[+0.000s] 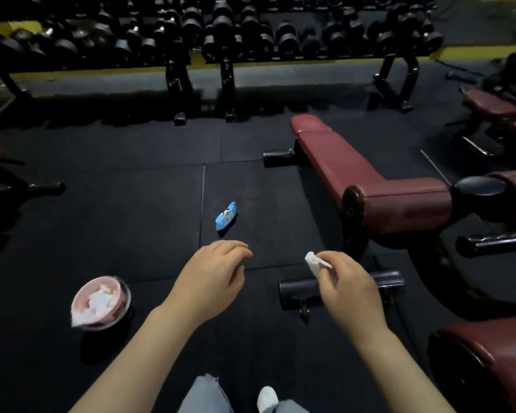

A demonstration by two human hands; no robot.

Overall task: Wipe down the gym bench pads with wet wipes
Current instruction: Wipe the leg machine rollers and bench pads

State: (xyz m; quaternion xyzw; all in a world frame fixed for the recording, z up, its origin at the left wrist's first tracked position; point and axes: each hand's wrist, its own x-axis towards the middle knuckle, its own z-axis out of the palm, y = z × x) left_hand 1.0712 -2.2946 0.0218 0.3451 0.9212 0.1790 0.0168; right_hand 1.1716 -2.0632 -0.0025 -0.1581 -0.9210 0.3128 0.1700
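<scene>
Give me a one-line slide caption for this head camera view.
Right hand pinches a wet wipe near the maroon bench pad; left hand hovers empty above the blue wipes pack.

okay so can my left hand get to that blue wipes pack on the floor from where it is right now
Probably yes. The left hand hovers open just short of the blue wipes pack, with only bare floor mat between them. The right hand, pinching a white wipe, is off to the side, not in the way.
</scene>
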